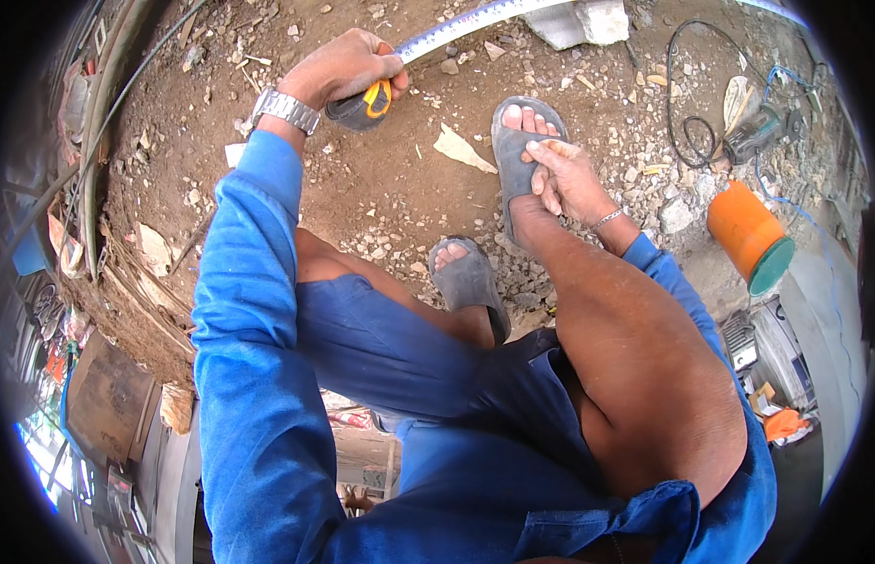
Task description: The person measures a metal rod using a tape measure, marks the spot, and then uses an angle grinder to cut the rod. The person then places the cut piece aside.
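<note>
Rubble-strewn dirt ground (381,179) fills the upper frame; left hand (348,66) grips a tape-measure case (362,103), blade (466,23) extended; right hand (569,179) rests loosely curled on a sandalled foot (517,150).

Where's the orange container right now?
In the head view, the orange container lies on its side on rubble at the person's right, beyond the right hand, just below a power tool.

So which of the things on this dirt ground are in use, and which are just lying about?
In use: left hand gripping the black-and-orange tape measure case, its white blade extended.

Lying about: orange cylindrical container with a green end, grey power tool with black cable, pale concrete chunk.
</note>
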`<state>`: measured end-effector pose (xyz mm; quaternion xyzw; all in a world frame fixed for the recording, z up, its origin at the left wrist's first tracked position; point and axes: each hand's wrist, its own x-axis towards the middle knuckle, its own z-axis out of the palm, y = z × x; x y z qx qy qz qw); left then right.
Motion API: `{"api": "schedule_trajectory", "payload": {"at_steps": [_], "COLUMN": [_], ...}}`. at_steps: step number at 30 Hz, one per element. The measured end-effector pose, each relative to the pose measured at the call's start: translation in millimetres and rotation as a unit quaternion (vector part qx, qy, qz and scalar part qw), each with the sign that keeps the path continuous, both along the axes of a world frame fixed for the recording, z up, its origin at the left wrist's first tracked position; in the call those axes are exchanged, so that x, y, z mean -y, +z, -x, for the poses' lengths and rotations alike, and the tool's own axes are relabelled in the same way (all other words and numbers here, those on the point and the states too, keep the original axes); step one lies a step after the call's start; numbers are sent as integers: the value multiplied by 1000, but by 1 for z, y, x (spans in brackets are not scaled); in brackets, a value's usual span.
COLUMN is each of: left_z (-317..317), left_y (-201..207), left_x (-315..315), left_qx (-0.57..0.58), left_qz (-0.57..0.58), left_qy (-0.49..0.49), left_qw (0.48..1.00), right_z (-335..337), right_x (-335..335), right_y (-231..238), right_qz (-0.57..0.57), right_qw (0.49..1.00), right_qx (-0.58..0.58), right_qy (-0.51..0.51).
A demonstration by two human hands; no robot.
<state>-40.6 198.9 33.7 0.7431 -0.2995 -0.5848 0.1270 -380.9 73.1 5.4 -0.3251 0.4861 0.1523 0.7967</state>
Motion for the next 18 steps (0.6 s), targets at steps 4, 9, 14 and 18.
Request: {"api": "schedule_trajectory", "payload": {"at_steps": [4, 9, 14, 18], "left_z": [1, 0, 1, 0], "left_y": [1, -2, 5, 3], "left_x": [1, 0, 4, 1], "left_qx": [-4, -6, -8, -12], "left_qz": [5, 11, 4, 7], "left_qy": [0, -4, -4, 2], "left_qw": [1000, 1000, 1000, 1000], "right_z": [-1, 1, 1, 1], "right_x": [0, 0, 2, 3], "right_y": [1, -2, -2, -4], "right_qz": [6, -4, -16, -29], "right_qw": [1000, 1000, 1000, 1000], "right_qx": [-5, 0, -1, 0], "right_qy": [-2, 0, -10, -12]}}
